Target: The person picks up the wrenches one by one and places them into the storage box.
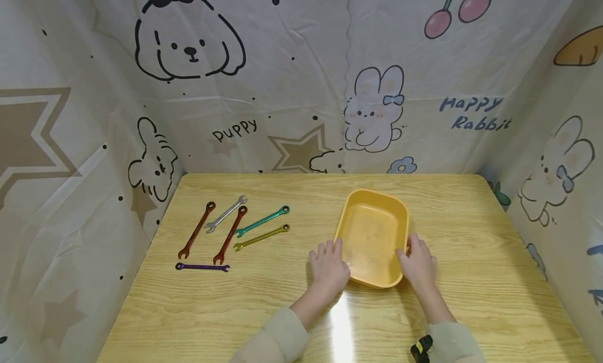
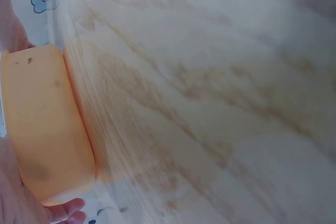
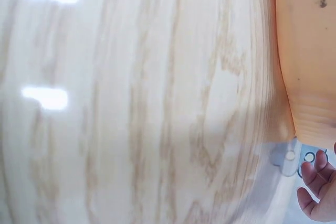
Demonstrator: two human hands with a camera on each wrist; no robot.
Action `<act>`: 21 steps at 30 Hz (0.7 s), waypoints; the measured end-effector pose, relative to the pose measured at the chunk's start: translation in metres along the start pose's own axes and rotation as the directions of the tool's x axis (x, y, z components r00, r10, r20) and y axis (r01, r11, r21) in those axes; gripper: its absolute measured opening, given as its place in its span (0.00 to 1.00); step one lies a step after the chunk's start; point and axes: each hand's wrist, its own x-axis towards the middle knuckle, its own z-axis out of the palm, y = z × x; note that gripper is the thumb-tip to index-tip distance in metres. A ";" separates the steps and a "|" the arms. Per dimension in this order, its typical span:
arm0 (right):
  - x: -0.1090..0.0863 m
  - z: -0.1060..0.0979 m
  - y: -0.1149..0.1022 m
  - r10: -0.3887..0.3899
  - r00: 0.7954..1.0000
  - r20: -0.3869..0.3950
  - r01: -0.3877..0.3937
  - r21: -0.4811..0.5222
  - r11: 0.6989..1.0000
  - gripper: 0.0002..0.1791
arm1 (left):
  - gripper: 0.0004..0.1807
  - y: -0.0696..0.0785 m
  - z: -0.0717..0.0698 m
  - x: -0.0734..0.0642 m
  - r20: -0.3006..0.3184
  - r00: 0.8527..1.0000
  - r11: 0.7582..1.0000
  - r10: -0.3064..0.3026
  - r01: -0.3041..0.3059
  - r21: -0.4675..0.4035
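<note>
A yellow rectangular plastic tray [image 1: 372, 237] stands upright on the table, right of centre, with nothing lying in it. At its near left side, my left hand [image 1: 328, 269] holds the edge, fingers along the outer wall and thumb by the rim. Across from it, my right hand [image 1: 418, 261] grips the right rim, its thumb over the edge and its fingers outside. In the left wrist view, the tray's outer wall [image 2: 47, 124] shows beside part of the left hand [image 2: 21, 192]. Right fingers [image 3: 315, 177] appear by the tray wall [image 3: 310, 56] in the right wrist view.
Several combination wrenches lie on the table's left: two red [image 1: 197, 230] ones, a silver wrench [image 1: 226, 214], a teal wrench [image 1: 261, 222], a yellow-green wrench [image 1: 261, 237] and a purple wrench [image 1: 202, 267]. Printed cloth [image 1: 292, 91] encloses the wooden table [image 1: 471, 222] at back and sides.
</note>
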 end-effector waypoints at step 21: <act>-0.001 0.003 -0.008 -0.026 1.000 0.018 0.026 -0.021 0.999 0.15 | 0.29 -0.009 -0.003 -0.008 -0.027 1.000 0.999 0.003 -0.004 -0.037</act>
